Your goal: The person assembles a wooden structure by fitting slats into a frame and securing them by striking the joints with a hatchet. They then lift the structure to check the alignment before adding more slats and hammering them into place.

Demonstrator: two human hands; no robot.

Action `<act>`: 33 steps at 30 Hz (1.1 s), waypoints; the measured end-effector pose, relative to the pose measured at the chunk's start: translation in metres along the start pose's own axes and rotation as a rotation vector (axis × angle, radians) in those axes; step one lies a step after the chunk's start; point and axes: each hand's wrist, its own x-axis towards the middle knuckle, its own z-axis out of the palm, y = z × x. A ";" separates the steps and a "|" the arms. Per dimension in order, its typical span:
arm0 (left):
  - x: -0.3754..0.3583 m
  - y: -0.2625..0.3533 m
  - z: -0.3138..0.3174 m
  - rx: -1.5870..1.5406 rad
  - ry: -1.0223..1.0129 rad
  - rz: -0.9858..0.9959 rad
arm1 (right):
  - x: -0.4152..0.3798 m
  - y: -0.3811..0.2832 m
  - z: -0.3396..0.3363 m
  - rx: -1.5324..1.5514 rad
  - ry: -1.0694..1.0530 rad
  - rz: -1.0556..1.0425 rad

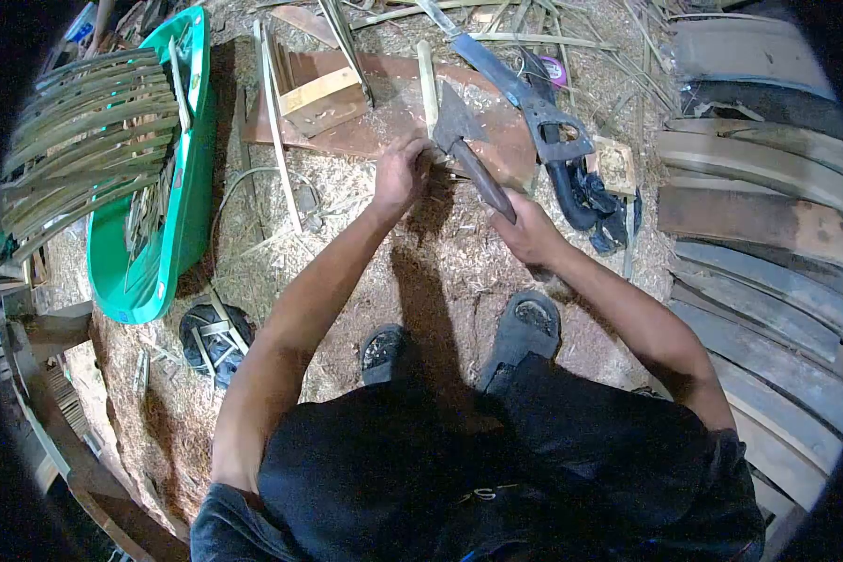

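Note:
My right hand [531, 231] is wrapped round the dark handle of a hand tool with a broad, pointed grey blade [458, 120]. The blade points up and away from me. Close to its left edge, my left hand [404, 172] is closed at the lower end of a pale wooden strip [427, 80]. That strip stretches away from me beside the blade. Below both lies a reddish-brown board [389, 73] scattered with wood chips.
A handsaw [560, 137] and a black plastic bundle [601, 201] lie to the right. A wooden block [326, 105] sits on the board. At left stands a green tub [184, 187] carrying curved slats [103, 140]. Stacked planks [759, 169] line the right side.

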 end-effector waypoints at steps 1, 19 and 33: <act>0.000 0.000 -0.002 -0.027 -0.002 -0.012 | 0.001 -0.002 0.000 -0.014 -0.005 0.023; -0.001 -0.013 0.004 -0.188 0.042 0.055 | -0.002 -0.010 0.003 -0.074 0.013 0.048; -0.003 -0.014 0.002 -0.151 -0.016 -0.013 | 0.001 -0.006 0.006 -0.065 0.081 -0.063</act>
